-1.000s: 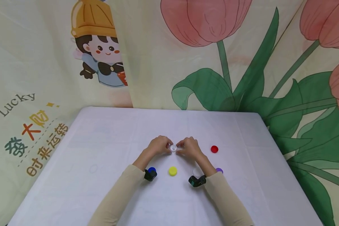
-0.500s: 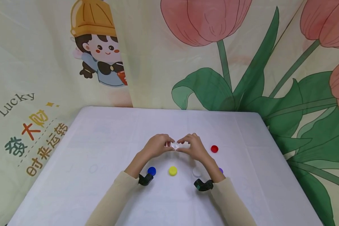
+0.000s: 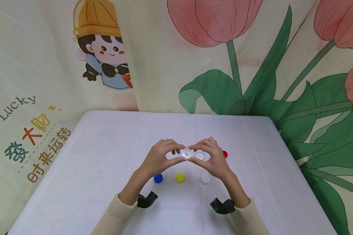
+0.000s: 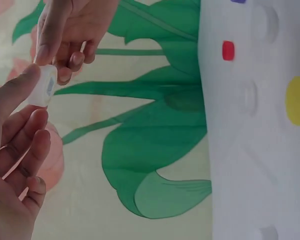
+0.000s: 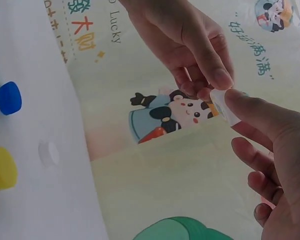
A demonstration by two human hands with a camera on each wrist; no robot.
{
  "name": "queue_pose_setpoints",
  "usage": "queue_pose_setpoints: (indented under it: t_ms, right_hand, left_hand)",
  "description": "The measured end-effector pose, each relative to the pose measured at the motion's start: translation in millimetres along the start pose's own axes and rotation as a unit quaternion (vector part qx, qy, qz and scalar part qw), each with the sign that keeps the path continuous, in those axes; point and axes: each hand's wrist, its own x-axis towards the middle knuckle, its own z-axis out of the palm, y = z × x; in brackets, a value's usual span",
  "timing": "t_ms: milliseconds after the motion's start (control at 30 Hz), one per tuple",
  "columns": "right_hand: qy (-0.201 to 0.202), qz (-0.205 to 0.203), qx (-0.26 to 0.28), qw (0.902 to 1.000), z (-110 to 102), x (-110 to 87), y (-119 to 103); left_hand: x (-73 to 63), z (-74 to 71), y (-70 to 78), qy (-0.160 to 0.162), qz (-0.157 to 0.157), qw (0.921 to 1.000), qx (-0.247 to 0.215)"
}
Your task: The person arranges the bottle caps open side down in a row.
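Observation:
My left hand (image 3: 160,157) and right hand (image 3: 213,159) face each other, raised above the table. Between their thumbs and fingertips they both pinch a small white bottle cap (image 3: 186,153). A bluish mark shows inside its round face. Seen from the left wrist, the white cap (image 4: 44,86) is tilted, with fingers of both hands on its edges. In the right wrist view its side (image 5: 224,107) is partly covered by a thumb. Another white cap (image 3: 200,156) lies on the table, visible through the gap of my right hand.
Blue (image 3: 158,178), yellow (image 3: 180,177) and clear-white caps (image 3: 205,178) lie in a row nearer me. A red cap (image 3: 225,154) is partly behind my right hand. A purple cap (image 4: 238,1) shows at the left wrist view's edge. A printed curtain (image 3: 153,65) hangs behind the table.
Both hands have risen off the table and come toward me, lifting the white cap and shifting it slightly right. Another white cap has come into view; the purple one is now hidden from the head view.

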Motion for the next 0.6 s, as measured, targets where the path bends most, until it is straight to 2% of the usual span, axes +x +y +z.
queue_pose_setpoints:
  t_ms: [167, 267, 600]
  right_hand:
    - [0.009, -0.035, 0.02, 0.9991, -8.0, -6.0, -13.6]
    - [0.015, -0.056, 0.024, 0.998, -10.2, -8.1, -17.3]
    - [0.03, -0.084, 0.023, 0.9957, -12.1, -10.5, -19.4]
  left_hand:
    - [-3.8, -2.4, 12.5, 0.034, 0.044, 0.9982, -0.025]
    - [-4.7, -2.6, 17.1, 0.044, 0.059, 0.9968, -0.032]
    - [-5.5, -1.6, 23.2, 0.05, 0.061, 0.996, -0.043]
